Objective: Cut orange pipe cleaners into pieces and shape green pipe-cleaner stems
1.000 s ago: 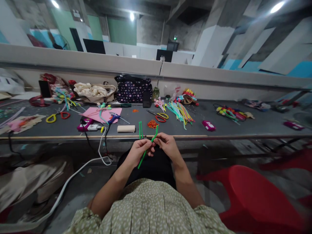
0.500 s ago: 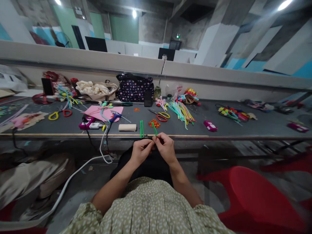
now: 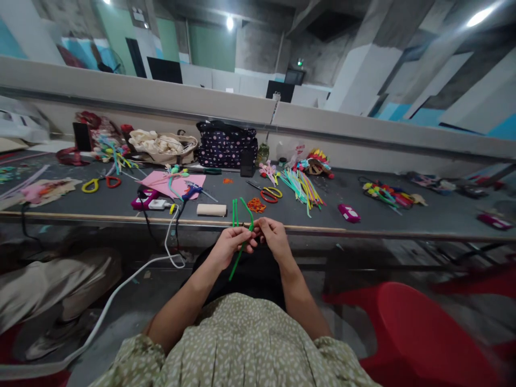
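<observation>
My left hand [image 3: 234, 244] is closed on a green pipe cleaner [image 3: 237, 263]. It is bent, with one end slanting up over the table edge and the other hanging down over my lap. Close beside it, my right hand [image 3: 274, 239] has its fingers pinched together at the stem; whether something is between the fingertips is hidden. Two straight green pipe cleaners [image 3: 235, 212] lie at the table's front edge just beyond my hands. Next to them is a small heap of orange-red twisted pieces [image 3: 256, 205].
On the dark table [image 3: 278, 215] are a beige roll [image 3: 212, 209], scissors [image 3: 270, 194], a blue glue gun [image 3: 192, 191], pink paper [image 3: 157, 181] and a bundle of pipe cleaners [image 3: 304, 188]. A white cable [image 3: 133, 277] hangs at left; a red chair [image 3: 419, 322] stands at right.
The green pipe cleaner has turned in my hands: more of it shows, bent upward and with a tail hanging below my left hand. My right hand has opened a small gap from the left.
</observation>
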{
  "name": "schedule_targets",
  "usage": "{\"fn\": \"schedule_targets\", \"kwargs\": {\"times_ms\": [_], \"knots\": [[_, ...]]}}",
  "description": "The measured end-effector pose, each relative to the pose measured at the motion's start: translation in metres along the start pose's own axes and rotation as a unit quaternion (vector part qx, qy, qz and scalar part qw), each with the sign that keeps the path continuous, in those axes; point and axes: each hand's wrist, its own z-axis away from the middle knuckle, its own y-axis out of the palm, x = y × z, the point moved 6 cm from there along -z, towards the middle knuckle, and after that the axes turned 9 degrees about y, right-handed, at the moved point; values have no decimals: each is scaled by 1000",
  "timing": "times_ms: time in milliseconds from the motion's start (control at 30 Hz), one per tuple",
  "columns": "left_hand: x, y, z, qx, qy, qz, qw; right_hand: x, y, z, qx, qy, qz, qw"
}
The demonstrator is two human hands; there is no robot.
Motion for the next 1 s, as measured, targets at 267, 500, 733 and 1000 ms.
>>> {"fn": "schedule_targets", "kwargs": {"times_ms": [267,500,733,1000], "knots": [[0,0,0,5,-1,-2,1000,9,0,4,15,-33,52,998],[-9,1,-2,-77,154,-166,971,13,6,6,-50,-77,74,993],[6,1,-9,-17,52,-20,998,10,6,-13,-11,-80,99,992],[15,-9,-11,-26,-13,100,995,-2,-2,-23,-51,-54,53,996]]}}
